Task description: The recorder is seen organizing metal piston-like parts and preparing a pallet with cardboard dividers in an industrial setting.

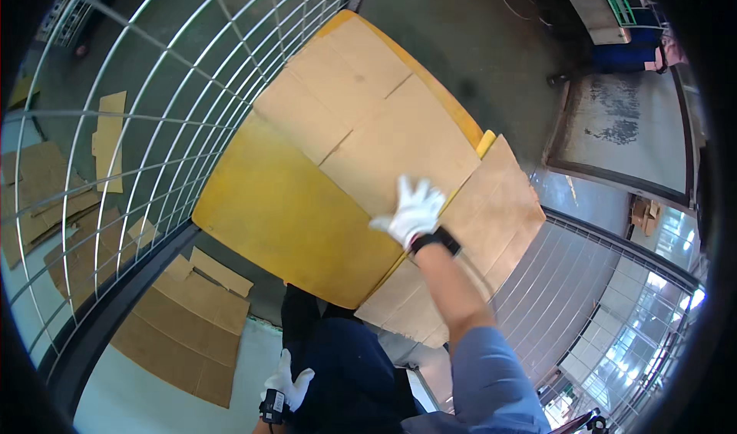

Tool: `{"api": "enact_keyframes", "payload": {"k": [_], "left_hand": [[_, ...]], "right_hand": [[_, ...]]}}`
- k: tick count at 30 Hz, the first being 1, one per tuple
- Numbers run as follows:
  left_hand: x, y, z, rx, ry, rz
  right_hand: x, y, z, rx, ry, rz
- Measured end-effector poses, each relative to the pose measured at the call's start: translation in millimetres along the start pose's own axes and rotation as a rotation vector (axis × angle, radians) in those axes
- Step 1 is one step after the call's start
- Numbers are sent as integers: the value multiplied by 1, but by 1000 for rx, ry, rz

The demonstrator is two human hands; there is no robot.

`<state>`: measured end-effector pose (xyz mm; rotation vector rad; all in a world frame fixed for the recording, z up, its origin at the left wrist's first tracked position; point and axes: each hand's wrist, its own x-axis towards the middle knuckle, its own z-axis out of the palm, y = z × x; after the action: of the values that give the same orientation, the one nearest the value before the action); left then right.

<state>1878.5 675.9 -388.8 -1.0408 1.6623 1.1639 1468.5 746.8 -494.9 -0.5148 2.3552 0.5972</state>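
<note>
2 flattened cardboard sheets (376, 127) are lying on a yellow pallet (284, 211) inside a wire cage (153, 89); the right hand (414, 210), fingers spread, is pressing flat on them, gripping nothing. The left hand (288, 388) is hanging loosely open. More cardboard (184, 326) is waiting on the floor.

We seem to be in a warehouse or factory hall. A wire mesh cage wall (153, 127) curves across the left of the frame, flattened cardboard sheets (188, 326) lie on the bare concrete floor (468, 42), and large windows (645, 319) fill the lower right.
</note>
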Motion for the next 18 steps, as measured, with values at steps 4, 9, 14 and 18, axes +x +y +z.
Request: {"api": "enact_keyframes", "payload": {"k": [4, 9, 14, 18], "left_hand": [[10, 6, 10, -91, -48, 6], [33, 12, -8, -189, -118, -173], [53, -32, 15, -121, 32, -247], [61, -79, 32, -164, 26, -323]], "right_hand": [[-7, -4, 57, 11, 111, -22], [26, 33, 56, -180, 426, -180], [43, 55, 64, -90, 246, -72], [21, 36, 75, 87, 362, -127]]}}
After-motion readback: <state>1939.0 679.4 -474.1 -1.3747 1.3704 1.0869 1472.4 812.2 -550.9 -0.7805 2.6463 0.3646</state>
